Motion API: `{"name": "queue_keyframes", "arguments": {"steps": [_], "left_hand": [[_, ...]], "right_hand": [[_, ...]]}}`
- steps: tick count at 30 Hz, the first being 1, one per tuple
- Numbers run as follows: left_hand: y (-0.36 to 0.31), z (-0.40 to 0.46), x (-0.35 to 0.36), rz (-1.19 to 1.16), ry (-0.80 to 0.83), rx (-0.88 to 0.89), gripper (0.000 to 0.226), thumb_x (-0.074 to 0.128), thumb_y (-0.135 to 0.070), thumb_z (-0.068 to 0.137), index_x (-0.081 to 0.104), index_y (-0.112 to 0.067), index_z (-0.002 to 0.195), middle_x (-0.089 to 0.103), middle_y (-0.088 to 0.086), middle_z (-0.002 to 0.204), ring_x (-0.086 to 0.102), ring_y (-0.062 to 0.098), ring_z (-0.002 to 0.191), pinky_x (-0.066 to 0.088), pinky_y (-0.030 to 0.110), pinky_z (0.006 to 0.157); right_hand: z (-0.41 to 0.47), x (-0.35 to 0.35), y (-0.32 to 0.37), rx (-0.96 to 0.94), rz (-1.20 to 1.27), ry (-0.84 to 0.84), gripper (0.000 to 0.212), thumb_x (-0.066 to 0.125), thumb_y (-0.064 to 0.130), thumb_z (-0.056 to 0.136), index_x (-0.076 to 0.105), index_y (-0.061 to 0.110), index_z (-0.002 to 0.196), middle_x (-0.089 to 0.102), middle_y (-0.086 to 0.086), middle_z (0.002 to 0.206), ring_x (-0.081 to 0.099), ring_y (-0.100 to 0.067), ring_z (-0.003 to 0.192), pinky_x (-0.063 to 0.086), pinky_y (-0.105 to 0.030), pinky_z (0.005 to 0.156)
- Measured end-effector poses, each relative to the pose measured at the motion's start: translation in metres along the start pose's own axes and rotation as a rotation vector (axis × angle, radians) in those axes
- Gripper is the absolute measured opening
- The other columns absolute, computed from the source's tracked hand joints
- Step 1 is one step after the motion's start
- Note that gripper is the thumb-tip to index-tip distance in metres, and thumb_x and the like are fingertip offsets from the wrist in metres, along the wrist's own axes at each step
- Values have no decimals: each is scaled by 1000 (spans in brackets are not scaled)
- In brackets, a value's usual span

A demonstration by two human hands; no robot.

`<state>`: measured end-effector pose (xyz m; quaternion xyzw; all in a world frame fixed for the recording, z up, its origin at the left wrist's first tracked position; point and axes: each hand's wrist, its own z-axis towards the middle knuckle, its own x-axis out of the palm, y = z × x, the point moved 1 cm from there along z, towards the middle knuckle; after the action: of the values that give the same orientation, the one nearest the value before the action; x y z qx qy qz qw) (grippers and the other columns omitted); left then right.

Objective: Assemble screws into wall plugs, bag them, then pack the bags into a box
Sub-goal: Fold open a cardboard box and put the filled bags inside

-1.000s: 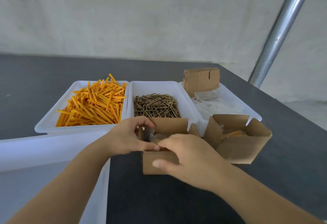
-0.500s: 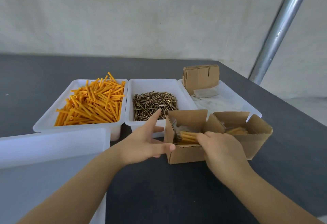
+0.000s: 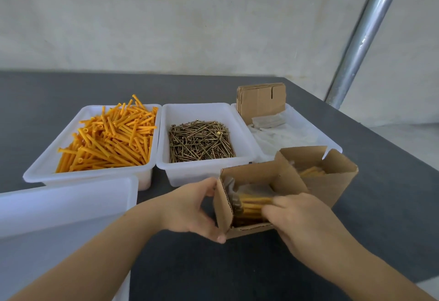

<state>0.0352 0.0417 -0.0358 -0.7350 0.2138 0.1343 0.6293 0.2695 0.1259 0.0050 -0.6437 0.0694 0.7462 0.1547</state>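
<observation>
An open cardboard box (image 3: 251, 174) stands on the dark table in front of me, with bagged orange plugs (image 3: 251, 205) inside. My left hand (image 3: 192, 210) grips the box's left flap, fingers over its top edge and thumb at its lower corner. My right hand (image 3: 299, 222) reaches into the box from the right and holds a bag of plugs; its fingertips are blurred. A second open box (image 3: 332, 182) with bagged plugs touches the first at the back right.
Three white bins line the back: loose orange plugs (image 3: 107, 139), screws (image 3: 199, 141), and clear bags (image 3: 285, 134) with a stack of flat cardboard boxes (image 3: 261, 101). A large white bin (image 3: 59, 217) stands at my near left. A slanted metal pole (image 3: 363, 34) rises at the right.
The box slid right, up against the second box. My left hand opened, then took hold of the left flap. My right hand pushed a bag deeper into the box.
</observation>
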Motion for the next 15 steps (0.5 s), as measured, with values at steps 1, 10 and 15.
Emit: {"name": "queue_keyframes", "arguments": {"steps": [1, 10, 15], "left_hand": [[0, 0, 0, -27, -6, 11, 82, 90, -30, 66, 45, -39, 134, 55, -23, 130, 65, 5, 109, 57, 33, 90], [3, 2, -2, -9, 24, -89, 85, 85, -48, 66, 40, -41, 138, 52, -15, 135, 56, 12, 122, 55, 47, 94], [-5, 0, -1, 28, 20, -149, 92, 86, -48, 60, 40, -35, 139, 53, -12, 136, 53, 11, 125, 54, 41, 97]], "right_hand": [[-5, 2, 1, 2, 16, 23, 31, 88, 18, 62, 65, 33, 77, 60, 15, 67, 58, -8, 56, 46, -22, 46], [19, 0, -8, 94, 14, 101, 22, 52, 16, 97, 54, 34, 109, 57, 11, 101, 57, -12, 93, 53, -32, 81], [24, 6, -4, 115, -5, 130, 24, 55, 16, 95, 55, 31, 113, 60, 5, 98, 59, -17, 90, 54, -34, 78]]}}
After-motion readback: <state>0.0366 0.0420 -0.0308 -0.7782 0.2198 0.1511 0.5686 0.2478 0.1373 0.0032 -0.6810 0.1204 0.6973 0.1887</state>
